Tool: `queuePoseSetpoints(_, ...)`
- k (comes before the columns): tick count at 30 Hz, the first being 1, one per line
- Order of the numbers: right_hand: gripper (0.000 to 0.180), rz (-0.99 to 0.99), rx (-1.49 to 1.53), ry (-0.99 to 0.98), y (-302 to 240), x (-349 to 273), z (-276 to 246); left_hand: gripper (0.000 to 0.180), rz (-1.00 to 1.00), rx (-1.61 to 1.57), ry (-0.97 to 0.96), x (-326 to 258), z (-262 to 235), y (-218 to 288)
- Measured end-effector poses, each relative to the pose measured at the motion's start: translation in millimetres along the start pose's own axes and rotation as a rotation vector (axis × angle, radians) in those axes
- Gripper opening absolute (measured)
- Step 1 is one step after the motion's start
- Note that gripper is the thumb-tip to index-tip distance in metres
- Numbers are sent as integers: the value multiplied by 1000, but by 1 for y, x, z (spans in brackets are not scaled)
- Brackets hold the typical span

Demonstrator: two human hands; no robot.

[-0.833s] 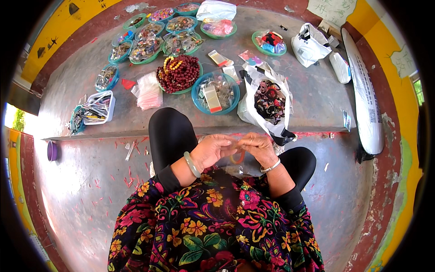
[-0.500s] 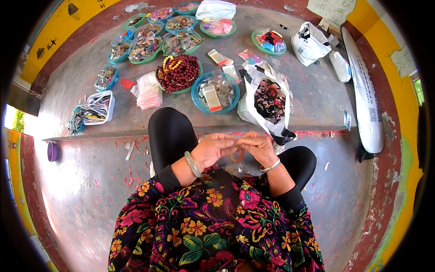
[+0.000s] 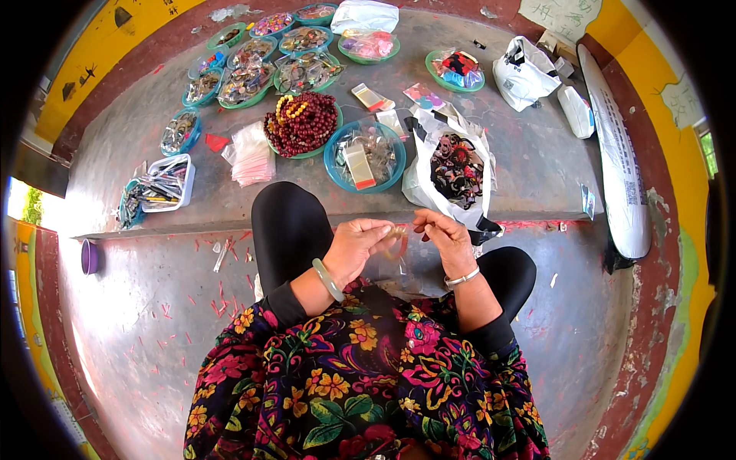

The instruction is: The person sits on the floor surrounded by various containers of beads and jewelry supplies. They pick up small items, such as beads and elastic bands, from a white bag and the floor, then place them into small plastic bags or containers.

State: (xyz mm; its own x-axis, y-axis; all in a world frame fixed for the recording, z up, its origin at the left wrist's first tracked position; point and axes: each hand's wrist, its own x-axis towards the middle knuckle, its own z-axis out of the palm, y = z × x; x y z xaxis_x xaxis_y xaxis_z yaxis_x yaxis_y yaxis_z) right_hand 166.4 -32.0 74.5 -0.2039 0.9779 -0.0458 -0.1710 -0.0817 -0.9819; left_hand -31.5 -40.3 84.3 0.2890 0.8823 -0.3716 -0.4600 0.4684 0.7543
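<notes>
My left hand [image 3: 354, 245] and my right hand [image 3: 445, 239] meet above my lap, between my black-clad knees. Both pinch a small amber bead bracelet [image 3: 395, 239] stretched between the fingertips. A pale green bangle sits on my left wrist and a silver one on my right. A clear plastic sheet or bag lies on my lap under the hands. Just ahead of the right hand stands an open white plastic bag [image 3: 451, 165] full of dark bracelets.
On the raised concrete step lie a teal bowl of small packets [image 3: 365, 156], a bowl of dark red beads [image 3: 302, 125], a stack of clear sleeves [image 3: 251, 157], several green and teal dishes of trinkets [image 3: 253, 65], a white tub [image 3: 165, 182], and white bags [image 3: 525, 73]. A long white sack [image 3: 619, 165] lies at right.
The hands stay together over the lap; the fingers have shifted slightly on the bracelet. Nothing else has moved.
</notes>
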Motion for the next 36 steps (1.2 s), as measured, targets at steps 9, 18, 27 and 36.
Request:
queuePoseSetpoints(9,26,125,118,-64,21,1,7,18,119,196,-25,1,8,-10)
queuePoseSetpoints(18,14,17,25,56,10,-4,15,16,88,73,-14,0,13,-14)
queuePoseSetpoints(27,10,-20,167,42,5,-5,16,14,82,-125,-54,0,13,-15)
queuePoseSetpoints(36,10,35,-23,115,10,-4,15,23,-28,188,-41,3,10,-7)
